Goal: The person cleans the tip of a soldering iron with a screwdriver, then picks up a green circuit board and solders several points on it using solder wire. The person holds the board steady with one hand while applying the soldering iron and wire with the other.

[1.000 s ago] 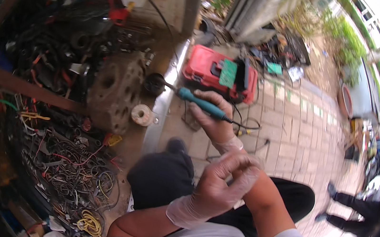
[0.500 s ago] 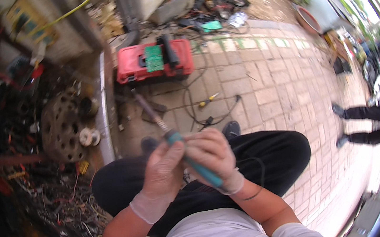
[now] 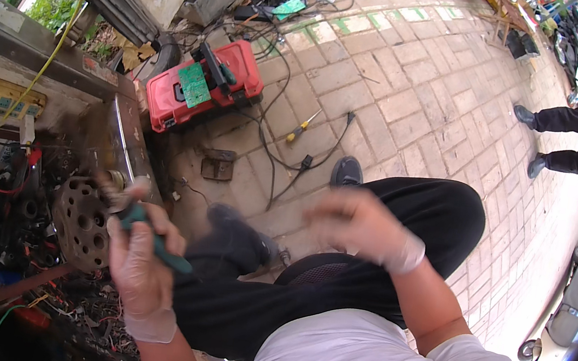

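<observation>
My left hand [image 3: 138,270], in a thin clear glove, is closed around a soldering iron by its teal handle [image 3: 175,260]. The iron's metal barrel and tip are blurred and point up and left, above a rusty round metal plate with holes [image 3: 82,223]. Over my right thigh is my gloved right hand [image 3: 364,223], smeared by motion. Its fingers stretch loosely to the left, and nothing shows in them.
A red toolbox [image 3: 160,101] with a green circuit board [image 3: 193,85] on top stands ahead on the paving. Nearby lie a yellow-handled screwdriver [image 3: 297,134] and a black plug cable [image 3: 306,162]. Tangled wire scrap [image 3: 81,314] fills the left side; a person's legs [image 3: 574,123] are at right.
My right hand has let go of the soldering iron and moved right. My left hand has carried the iron left and down, toward the metal plate. The view has shifted.
</observation>
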A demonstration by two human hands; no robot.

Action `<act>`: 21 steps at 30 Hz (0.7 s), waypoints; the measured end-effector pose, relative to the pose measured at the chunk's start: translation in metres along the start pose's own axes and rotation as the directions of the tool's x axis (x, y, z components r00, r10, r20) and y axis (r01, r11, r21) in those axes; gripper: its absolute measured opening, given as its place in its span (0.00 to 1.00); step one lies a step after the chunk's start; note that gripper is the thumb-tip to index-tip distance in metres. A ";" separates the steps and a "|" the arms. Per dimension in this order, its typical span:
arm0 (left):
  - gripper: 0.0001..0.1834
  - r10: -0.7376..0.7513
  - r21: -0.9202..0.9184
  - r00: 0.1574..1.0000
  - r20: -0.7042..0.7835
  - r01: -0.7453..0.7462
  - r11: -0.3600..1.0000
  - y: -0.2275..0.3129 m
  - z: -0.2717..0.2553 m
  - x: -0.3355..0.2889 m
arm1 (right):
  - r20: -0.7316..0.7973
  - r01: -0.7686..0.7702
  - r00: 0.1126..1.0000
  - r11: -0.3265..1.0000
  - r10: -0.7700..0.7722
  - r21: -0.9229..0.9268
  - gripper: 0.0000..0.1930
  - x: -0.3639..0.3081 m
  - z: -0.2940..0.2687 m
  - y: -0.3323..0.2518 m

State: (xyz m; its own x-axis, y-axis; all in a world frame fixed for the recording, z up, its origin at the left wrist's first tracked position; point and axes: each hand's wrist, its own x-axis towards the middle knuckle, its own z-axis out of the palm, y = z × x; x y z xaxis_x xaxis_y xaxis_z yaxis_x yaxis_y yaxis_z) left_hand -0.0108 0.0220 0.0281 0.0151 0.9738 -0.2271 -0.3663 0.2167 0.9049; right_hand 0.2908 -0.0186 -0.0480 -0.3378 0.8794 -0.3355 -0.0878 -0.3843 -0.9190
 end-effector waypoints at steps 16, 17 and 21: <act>0.26 -0.487 -0.063 0.865 -0.124 0.483 0.874 -0.059 -0.009 0.013 | -0.894 -0.665 0.398 0.736 0.208 -0.124 0.26 0.295 -0.105 0.271; 0.27 -0.508 -0.064 0.854 -0.109 0.504 0.861 -0.058 -0.009 0.015 | -0.916 -0.682 0.354 0.722 0.186 -0.117 0.28 0.302 -0.103 0.272; 0.23 -0.603 -0.031 0.783 -0.148 0.606 0.795 -0.057 -0.006 0.023 | -0.927 -0.668 0.268 0.744 0.261 0.016 0.29 0.323 -0.096 0.268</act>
State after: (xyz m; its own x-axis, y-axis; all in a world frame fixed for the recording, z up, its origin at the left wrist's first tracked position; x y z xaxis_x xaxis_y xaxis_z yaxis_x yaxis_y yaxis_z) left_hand 0.0052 0.0319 -0.0307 0.0947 0.6219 -0.7774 -0.3105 0.7604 0.5705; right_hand 0.2486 0.1893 -0.4220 0.7558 0.3962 -0.5214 0.1457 -0.8780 -0.4560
